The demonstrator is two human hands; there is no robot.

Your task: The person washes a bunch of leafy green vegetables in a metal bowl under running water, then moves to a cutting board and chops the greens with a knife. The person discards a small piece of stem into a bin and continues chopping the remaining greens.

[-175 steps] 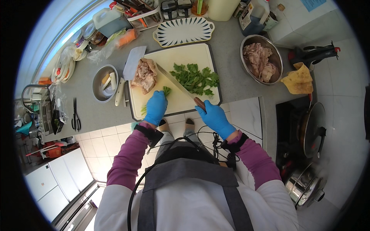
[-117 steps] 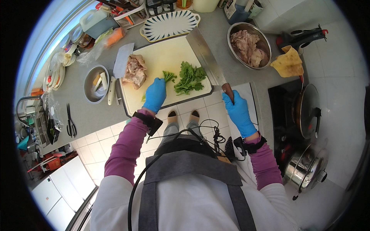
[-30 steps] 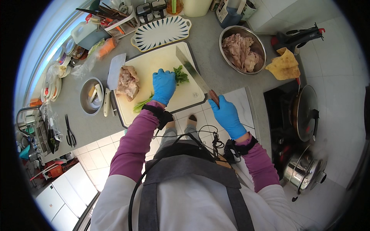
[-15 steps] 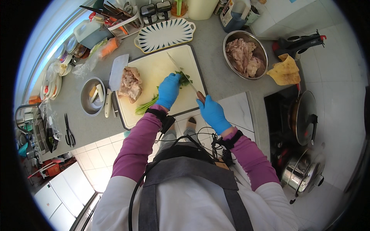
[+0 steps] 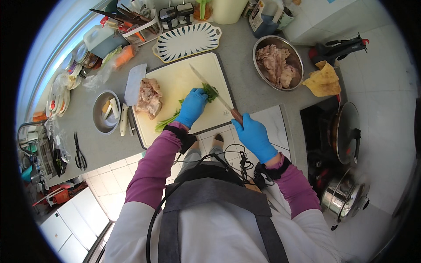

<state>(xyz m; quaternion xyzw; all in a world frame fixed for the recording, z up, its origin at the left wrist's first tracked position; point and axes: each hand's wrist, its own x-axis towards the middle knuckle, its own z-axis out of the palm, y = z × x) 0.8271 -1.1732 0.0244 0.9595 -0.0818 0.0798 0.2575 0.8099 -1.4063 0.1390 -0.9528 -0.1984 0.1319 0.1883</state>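
Observation:
On the cream cutting board [image 5: 175, 74] lies a bunch of leafy green herbs [image 5: 209, 92], its stalks trailing toward the near left. My left hand [image 5: 193, 107], in a blue glove, is closed over the bunch, with leaves sticking out past the fingertips. A knife [image 5: 222, 99] with a brown wooden handle is gripped in my blue-gloved right hand [image 5: 255, 137]. Its blade points to the far left and crosses the leaves just beside my left fingers. A piece of raw meat [image 5: 148, 98] rests on the board's left side.
A steel bowl of raw meat [image 5: 278, 84] stands at the right, near a hob [image 5: 316, 131]. Left of the board are a small bowl with pale pieces [image 5: 106, 126], a white-handled tool [image 5: 123, 118] and black scissors [image 5: 80, 155]. A patterned platter [image 5: 187, 41] sits behind the board.
My right hand has shifted right and nearer to me with the knife. My left hand has moved slightly right along the herbs, and more leaves show past its fingers.

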